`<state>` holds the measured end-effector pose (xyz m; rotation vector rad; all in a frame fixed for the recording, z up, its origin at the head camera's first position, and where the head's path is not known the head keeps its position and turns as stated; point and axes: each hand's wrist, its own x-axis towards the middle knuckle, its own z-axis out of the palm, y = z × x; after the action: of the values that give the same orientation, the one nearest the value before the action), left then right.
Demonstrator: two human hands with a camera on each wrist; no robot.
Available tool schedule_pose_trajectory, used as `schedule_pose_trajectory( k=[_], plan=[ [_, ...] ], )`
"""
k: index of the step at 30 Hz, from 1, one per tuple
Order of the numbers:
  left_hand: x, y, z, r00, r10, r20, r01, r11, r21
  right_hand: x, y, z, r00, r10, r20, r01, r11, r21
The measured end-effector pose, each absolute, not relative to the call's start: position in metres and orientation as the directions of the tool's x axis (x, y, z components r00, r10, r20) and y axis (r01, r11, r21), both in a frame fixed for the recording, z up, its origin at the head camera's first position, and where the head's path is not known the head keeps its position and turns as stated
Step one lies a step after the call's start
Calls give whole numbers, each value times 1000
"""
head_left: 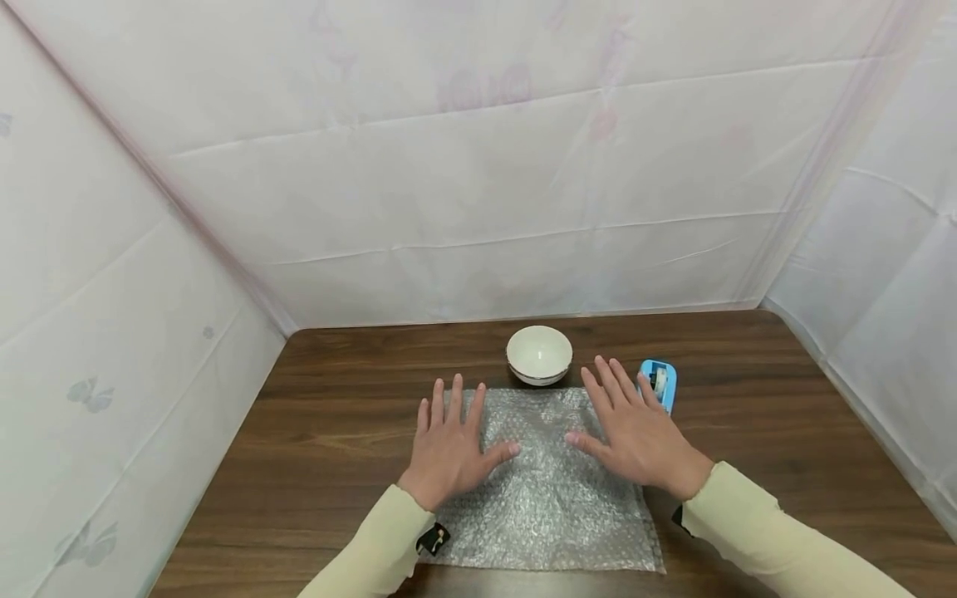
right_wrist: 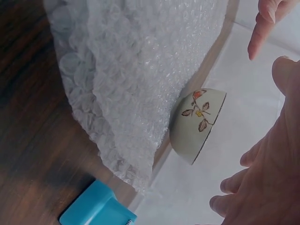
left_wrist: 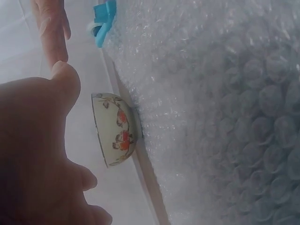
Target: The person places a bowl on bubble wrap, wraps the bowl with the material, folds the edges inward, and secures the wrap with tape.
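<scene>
A sheet of bubble wrap lies flat on the wooden table. My left hand is over its left edge with the fingers spread, and my right hand is over its right edge, spread likewise. Both wrist views show the hands raised above the sheet, holding nothing. Just behind the wrap stands a white bowl, upright; flowers and leaves decorate the bowl's side. A blue tape dispenser with a roll of tape lies beyond the right hand, partly hidden by its fingers.
The brown wooden table has white sheeting hanging behind it and along both sides. In the right wrist view, the blue dispenser lies beside a corner of the wrap.
</scene>
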<state>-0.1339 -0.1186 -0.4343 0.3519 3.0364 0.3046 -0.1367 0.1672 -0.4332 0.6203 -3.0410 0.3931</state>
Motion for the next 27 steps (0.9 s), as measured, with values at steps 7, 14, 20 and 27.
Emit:
schedule_pose_trajectory(
  k=[7,14,20,27],
  plan=[
    [-133,-119,-441,-972,225,-63,209,958,195,-134,167,-439,-922,-383,61,-386,891,-240],
    [-130,-121,-449,-969,236,-78,216,955,205,-133,167,-443,-922,-382,67,-386,887,-253],
    [-128,-124,-452,-966,250,-69,230,949,213,-132,166,-445,-922,-384,60,-385,883,-269],
    [-127,-127,-454,-958,271,-89,249,947,203,-132,166,-444,-920,-385,69,-389,880,-274]
  ],
)
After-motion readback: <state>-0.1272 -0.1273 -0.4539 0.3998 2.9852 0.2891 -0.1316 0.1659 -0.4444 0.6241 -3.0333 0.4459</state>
